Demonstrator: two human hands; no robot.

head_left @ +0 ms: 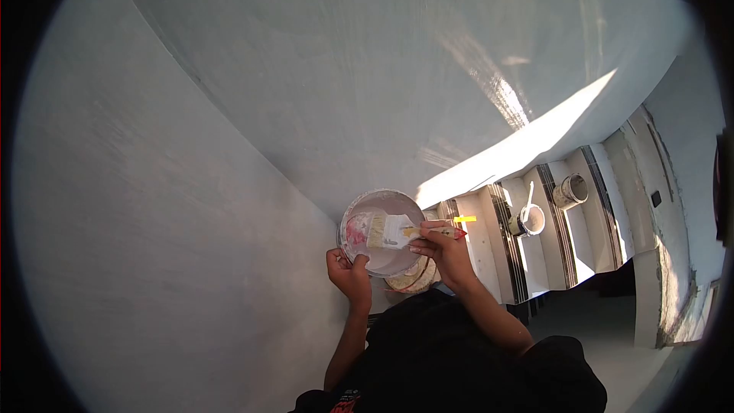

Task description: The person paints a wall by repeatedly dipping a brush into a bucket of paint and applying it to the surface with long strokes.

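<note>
My left hand (351, 274) grips the near-left rim of a round, pale bucket (397, 262), its thumb over the edge. Whitish paint and a pink-red patch show inside. A wide paintbrush (397, 231) is in my right hand (442, 248), fingers wrapped round its handle. Its pale bristles point left, over the bucket's opening. The handle has a red end sticking out past my fingers on the right.
Below the bucket, partly hidden, is another round container (414, 278). Stairs (485, 237) with dark-striped edges run off to the right, carrying a pot (531, 221) with a white stick and a stained bucket (570, 192). Grey walls (176, 206) meet in a corner close ahead.
</note>
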